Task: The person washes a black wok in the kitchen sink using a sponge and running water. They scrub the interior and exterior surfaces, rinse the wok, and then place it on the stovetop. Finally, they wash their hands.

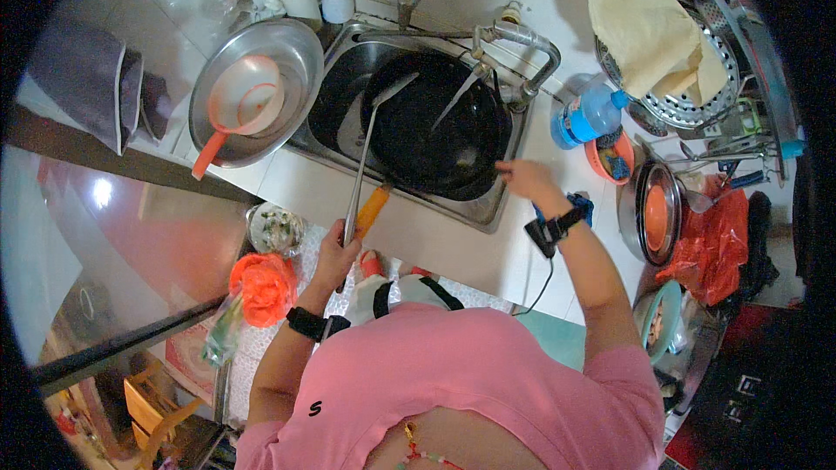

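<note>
A long-handled metal spatula [366, 160] is gripped in my left hand [338, 251] in front of the sink, its blade over a black wok [436, 127]. An orange object [373, 211], perhaps a handle, lies against the same hand; whether I grip it too is unclear. The wok sits in the stainless steel sink [486, 219], and water [456, 101] runs into it from the faucet [484, 68]. My right hand [526, 179] is at the wok's right rim, fingers curled; whether they pinch the rim cannot be made out. A blue cloth [580, 209] lies behind the right wrist.
Left of the sink, a steel basin [304, 55] holds a white and orange plastic strainer or ladle [245, 94]. To the right stand a blue bottle [586, 117], an orange bowl with scrubbers [609, 156], a steamer tray [715, 88] under a cloth, and stacked bowls [630, 215].
</note>
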The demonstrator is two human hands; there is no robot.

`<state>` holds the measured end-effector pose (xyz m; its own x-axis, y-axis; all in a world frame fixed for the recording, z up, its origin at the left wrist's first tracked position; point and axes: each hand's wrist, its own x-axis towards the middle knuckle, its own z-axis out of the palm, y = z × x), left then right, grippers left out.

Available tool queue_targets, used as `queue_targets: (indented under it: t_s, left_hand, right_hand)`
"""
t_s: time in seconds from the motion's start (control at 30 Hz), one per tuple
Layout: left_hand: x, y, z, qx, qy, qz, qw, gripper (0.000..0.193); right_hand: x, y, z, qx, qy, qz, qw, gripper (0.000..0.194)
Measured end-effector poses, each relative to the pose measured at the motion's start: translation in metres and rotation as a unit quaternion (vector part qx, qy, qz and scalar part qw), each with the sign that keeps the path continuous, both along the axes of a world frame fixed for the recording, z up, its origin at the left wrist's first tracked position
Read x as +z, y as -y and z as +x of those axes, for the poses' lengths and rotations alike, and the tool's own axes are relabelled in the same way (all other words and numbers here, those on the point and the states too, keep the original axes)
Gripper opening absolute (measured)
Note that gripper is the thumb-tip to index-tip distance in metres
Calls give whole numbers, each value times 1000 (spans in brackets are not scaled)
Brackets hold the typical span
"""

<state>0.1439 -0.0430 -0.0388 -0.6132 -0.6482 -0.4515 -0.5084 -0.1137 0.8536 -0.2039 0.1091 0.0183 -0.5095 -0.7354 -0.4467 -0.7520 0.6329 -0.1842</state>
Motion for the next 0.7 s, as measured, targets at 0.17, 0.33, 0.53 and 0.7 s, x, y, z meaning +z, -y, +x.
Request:
queue_targets:
  t_s: [0.17,0.33,0.53,0.7]
  left_hand:
    - [-6,-1,-2,1,-47,-10,999,20]
    - [-7,5,-1,16,-35,21,999,14]
    - [-3,4,-2,32,-79,53,995,12]
    - [2,1,-1,32,-36,42,998,12]
  right_hand:
    - [-8,4,5,74,5,57,996,33]
    - [-60,59,31,44,184,-165,968,45]
    - [-84,89,-33,18,-265,-153,952,61]
    - [-63,7,-9,-41,-158,23,986,51]
